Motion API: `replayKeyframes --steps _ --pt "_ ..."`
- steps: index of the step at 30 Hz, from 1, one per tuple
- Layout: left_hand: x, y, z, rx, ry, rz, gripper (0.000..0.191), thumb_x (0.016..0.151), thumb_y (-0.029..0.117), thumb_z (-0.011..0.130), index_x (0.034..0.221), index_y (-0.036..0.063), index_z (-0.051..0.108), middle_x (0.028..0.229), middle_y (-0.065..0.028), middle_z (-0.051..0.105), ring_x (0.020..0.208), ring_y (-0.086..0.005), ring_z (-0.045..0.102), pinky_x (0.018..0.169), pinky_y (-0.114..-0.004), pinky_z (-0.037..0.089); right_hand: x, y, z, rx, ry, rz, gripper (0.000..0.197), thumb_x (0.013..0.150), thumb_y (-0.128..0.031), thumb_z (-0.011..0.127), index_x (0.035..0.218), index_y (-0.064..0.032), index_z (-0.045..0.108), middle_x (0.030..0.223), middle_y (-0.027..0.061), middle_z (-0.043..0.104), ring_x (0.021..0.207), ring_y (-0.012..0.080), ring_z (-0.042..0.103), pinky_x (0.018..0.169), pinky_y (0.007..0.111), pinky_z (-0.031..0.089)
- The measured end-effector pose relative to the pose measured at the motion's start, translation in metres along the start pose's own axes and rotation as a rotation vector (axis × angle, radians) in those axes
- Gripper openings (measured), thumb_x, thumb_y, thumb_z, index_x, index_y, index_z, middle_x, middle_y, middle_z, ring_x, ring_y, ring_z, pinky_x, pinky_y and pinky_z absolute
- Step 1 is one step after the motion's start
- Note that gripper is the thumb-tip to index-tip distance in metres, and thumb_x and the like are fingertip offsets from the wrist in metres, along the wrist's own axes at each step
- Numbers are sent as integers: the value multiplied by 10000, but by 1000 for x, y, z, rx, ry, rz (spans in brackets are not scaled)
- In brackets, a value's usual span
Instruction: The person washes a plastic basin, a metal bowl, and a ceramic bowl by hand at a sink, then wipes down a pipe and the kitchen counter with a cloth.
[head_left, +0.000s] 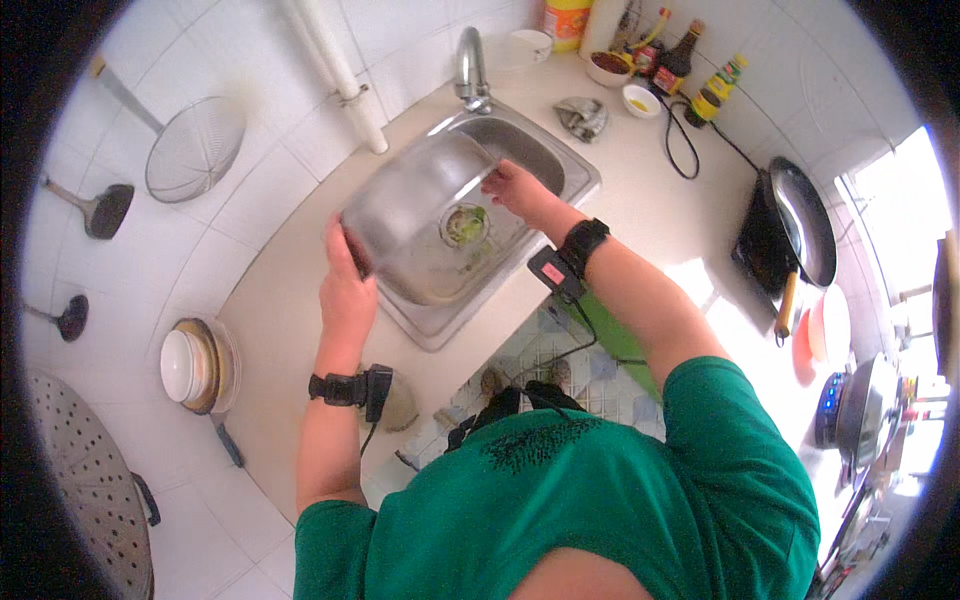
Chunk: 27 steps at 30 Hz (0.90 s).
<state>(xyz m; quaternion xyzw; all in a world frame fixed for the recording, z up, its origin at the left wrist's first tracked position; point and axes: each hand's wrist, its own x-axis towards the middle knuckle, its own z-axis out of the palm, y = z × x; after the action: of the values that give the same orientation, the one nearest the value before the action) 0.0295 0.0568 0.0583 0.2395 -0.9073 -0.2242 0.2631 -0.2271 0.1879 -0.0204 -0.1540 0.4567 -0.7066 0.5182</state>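
Note:
A stainless steel basin (420, 187), blurred and tilted, is held over the sink (427, 330). My left hand (346, 296) grips its near left end, the thumb along the outside. At the far right end, the fingers of my right hand (517, 191) are on the rim. Below the basin, green vegetable scraps (466, 225) lie at the drain of the sink. The curved metal faucet (471, 67) rises behind the sink. How the right fingertips close around the rim is partly blurred.
A crumpled cloth (583, 118), a small white bowl (641, 101) and several sauce bottles (675, 71) stand at the back right. A wok (802, 225) with a wooden handle sits further right. Stacked bowls (187, 366) stand left; a wire skimmer (196, 150) hangs on the wall.

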Motion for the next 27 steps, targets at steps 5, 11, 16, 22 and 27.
replayKeyframes --steps 5,11,16,22,27 --pt "2 -7 22 -33 -26 -169 574 776 71 429 1283 88 162 1107 -227 471 853 -380 538 666 -422 446 -26 -17 14 -906 117 -471 363 756 -152 572 1084 -38 467 1089 166 515 1006 297 486 867 354 380" --pt "-28 -13 68 -723 -85 -540 303 817 132 433 1085 -5 404 1030 -119 510 815 -225 535 635 -360 463 -103 -24 -10 -1125 98 -626 596 646 -101 623 1198 -58 405 1199 169 396 1127 328 356 971 394 272" --pt "-72 56 88 -1025 -152 -794 171 753 167 474 895 72 479 900 -29 512 728 -147 488 528 -255 369 -224 -4 -29 -968 243 -567 667 754 -234 601 1285 -50 243 1291 197 305 1189 301 310 984 369 261" --pt "-115 192 123 -1130 -383 -730 168 718 129 489 866 49 487 740 -44 517 539 -149 485 389 -245 327 -373 -4 -45 -420 367 -475 724 788 -258 575 1298 -7 127 1270 191 325 1059 241 437 864 315 389" --pt "-126 257 136 -1202 -654 -550 215 734 98 462 945 54 463 791 -60 528 558 -155 512 373 -250 354 -434 18 -64 -330 718 -599 716 773 -245 569 1302 -18 143 1220 208 388 1087 273 419 888 317 359"
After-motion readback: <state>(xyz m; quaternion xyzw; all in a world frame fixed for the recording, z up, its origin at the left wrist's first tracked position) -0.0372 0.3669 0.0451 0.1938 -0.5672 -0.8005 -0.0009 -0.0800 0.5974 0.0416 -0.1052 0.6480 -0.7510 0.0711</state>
